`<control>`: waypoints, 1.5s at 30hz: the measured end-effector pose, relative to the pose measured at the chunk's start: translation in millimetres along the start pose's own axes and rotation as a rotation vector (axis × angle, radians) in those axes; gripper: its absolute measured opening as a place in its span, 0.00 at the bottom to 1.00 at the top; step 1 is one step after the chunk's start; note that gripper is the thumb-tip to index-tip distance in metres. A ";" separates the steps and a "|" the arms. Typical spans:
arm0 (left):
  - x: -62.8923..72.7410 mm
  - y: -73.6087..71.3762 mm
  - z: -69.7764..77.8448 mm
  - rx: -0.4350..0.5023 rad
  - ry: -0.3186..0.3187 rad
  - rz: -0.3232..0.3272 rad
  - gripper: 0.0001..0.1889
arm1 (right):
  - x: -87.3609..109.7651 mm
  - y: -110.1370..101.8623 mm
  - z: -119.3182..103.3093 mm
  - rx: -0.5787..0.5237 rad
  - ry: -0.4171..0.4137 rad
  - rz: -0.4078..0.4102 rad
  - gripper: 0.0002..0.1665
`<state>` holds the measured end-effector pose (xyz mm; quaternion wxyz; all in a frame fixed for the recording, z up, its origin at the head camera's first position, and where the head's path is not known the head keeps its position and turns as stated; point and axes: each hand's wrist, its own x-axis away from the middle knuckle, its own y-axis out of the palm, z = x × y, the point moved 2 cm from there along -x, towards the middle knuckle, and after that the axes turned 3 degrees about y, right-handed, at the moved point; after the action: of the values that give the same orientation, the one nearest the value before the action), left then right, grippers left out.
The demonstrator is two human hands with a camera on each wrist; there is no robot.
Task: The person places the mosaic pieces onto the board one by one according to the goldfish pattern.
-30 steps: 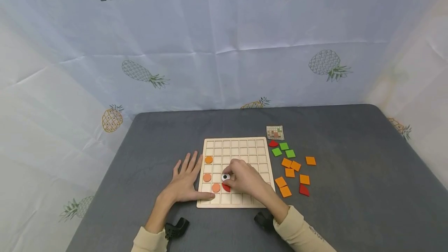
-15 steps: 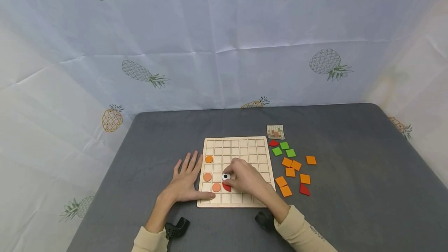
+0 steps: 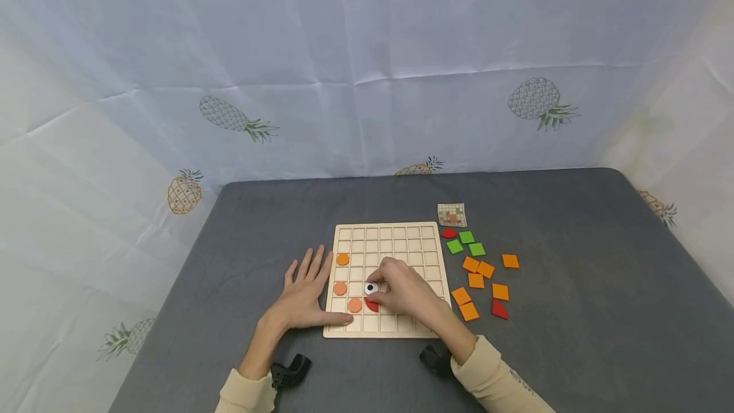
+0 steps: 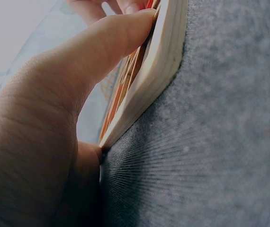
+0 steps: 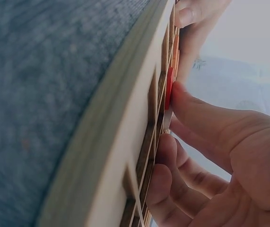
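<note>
A wooden grid board (image 3: 411, 326) lies on the dark table. My right hand (image 3: 404, 292) is over its middle, thumb and forefinger pinching a white disc with a black dot (image 3: 371, 288) that sits in one of the squares. Just below it is a red piece (image 3: 373, 307), partly covered by the thumb; the right wrist view shows that red piece (image 5: 168, 90) at the thumb tip. Fingers spread, my left hand (image 3: 305, 301) rests along the board's left edge, its thumb (image 4: 125, 35) on the front left corner. Two salmon discs (image 3: 355, 305) and an orange disc (image 3: 342, 259) occupy left-hand squares.
Right of the board lie several orange squares (image 3: 476, 280), green squares (image 3: 476, 249) and two red pieces (image 3: 499, 309). A small printed pattern card (image 3: 452, 215) is at the back right corner. Black wrist devices (image 3: 291, 371) show near both sleeves. Pineapple-print cloth hangs behind.
Both hands keep their places, the right one still at the white disc. The whole head view has shifted slightly.
</note>
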<state>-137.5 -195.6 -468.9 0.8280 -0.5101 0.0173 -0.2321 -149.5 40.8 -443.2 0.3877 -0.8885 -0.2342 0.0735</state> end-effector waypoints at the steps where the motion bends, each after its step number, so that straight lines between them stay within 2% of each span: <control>1: -0.1 -0.1 0.0 -0.003 0.002 -0.001 0.74 | 0.0 -0.1 -0.1 -0.001 -0.001 0.001 0.11; 8: -0.4 1.1 -1.8 -0.004 0.011 0.005 0.74 | 5.0 -7.5 -0.1 0.012 -0.016 0.017 0.13; 17: -0.4 2.0 -2.8 0.005 0.004 0.020 0.75 | 26.5 -41.1 13.3 0.033 -0.020 0.089 0.17; 25: -1.0 0.9 -1.7 -0.003 0.003 0.013 0.74 | 55.0 -67.8 36.6 0.044 0.021 0.154 0.17; 37: -0.8 2.2 -1.4 0.007 0.015 0.032 0.74 | 97.1 -99.6 84.4 0.144 0.090 0.246 0.18; 45: -0.8 0.9 -1.5 0.012 0.008 0.017 0.74 | 110.0 -107.8 107.2 0.182 0.178 0.198 0.20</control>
<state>-138.2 -196.2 -470.5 0.8331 -0.5039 0.0235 -0.2270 -124.9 226.6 -433.4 0.4764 -0.8716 -0.1025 0.0532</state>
